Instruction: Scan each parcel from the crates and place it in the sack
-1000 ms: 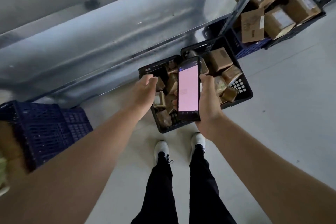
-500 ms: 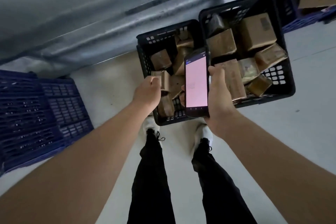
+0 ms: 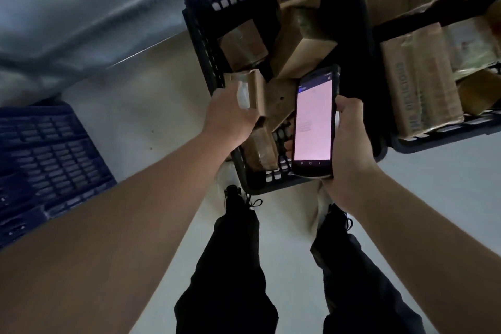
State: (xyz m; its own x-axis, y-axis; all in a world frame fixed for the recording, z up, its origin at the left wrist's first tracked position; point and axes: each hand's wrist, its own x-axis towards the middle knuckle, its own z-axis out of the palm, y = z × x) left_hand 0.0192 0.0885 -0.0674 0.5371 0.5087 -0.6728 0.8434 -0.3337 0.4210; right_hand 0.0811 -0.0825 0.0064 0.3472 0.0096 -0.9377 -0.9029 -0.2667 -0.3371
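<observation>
Over the black plastic crate (image 3: pixel 202 35), the left-hand grip (image 3: pixel 230 116) clasps a brown cardboard parcel (image 3: pixel 257 89); the right-hand grip (image 3: pixel 349 149) holds a pink-screened black scanner (image 3: pixel 314 122); a neighbouring cardboard box (image 3: pixel 423 84) reads "DELICIOUS".

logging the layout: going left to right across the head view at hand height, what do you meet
blue crate, left hand, small parcel it grips, scanner, right hand holding it, printed box

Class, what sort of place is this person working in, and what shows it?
Probably a parcel depot or warehouse: black crates full of taped cardboard parcels, the left hand gripping a small parcel, a handheld scanner in the right hand.
</observation>
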